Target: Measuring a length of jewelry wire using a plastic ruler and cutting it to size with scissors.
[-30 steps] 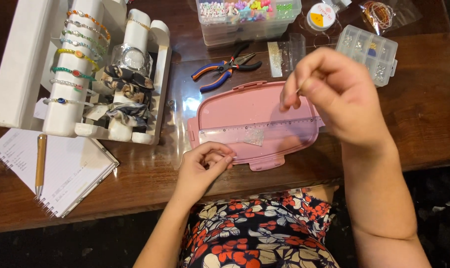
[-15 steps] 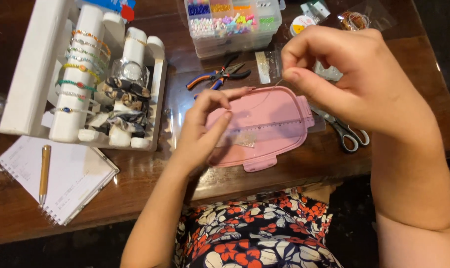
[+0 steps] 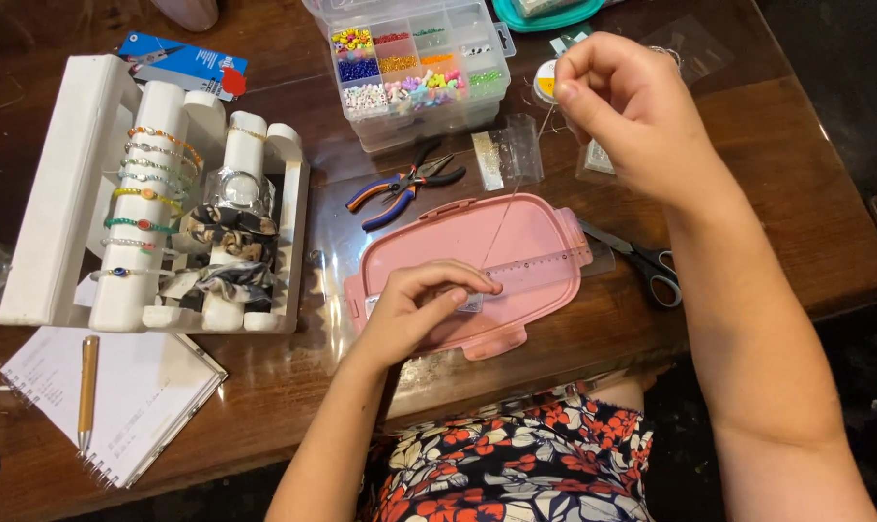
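Left hand (image 3: 421, 307), frame center, fingers curled, tips pinching low end of a thin thread (image 3: 504, 220) on the pink lid (image 3: 535, 242). Right hand (image 3: 624, 114), upper right, pinches thread's top end, so thread runs taut btwn both hands, slanting up-right. 1 clear ruler (image 3: 545, 263) lies across lid, just right of left hand. Further out: 1 pliers (image 3: 404, 184) above lid, 1 scissors (image 3: 641, 259) right of lid, 1 bead box (image 3: 417, 60) top center, 1 white bracelet stand (image 3: 158, 193) left, 1 notebook (image 3: 134, 391) w/ 1 pen (image 3: 87, 390) lower left.

Warm, dim indoor light; sharp, dark corners.
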